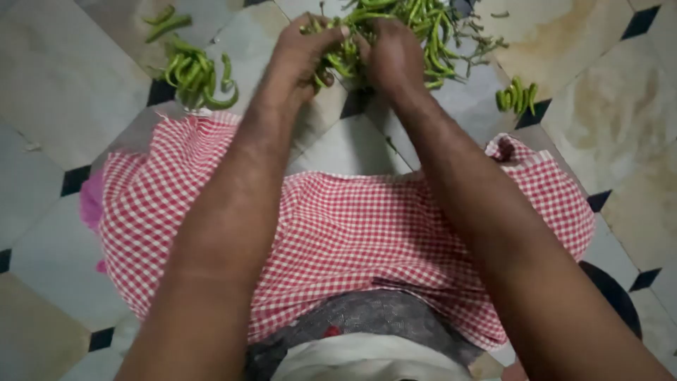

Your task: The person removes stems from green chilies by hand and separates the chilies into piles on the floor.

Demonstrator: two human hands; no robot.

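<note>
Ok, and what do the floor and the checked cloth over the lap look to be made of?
The floor looks like polished stone or ceramic tile: pale, faintly veined slabs with small black diamond insets and a soft sheen; which of the two cannot be told. The checked cloth looks like thin woven cotton or similar, matte, red and white, with soft folds. Both hands, left hand and right hand, are in the green chillies.

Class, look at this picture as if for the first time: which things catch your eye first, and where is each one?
First come the left hand and right hand, meeting at top centre in a big pile of green chillies on the tiled floor. Below them a red-and-white checked cloth fills the middle of the frame. Smaller chilli heaps lie at upper left and upper right.
</note>
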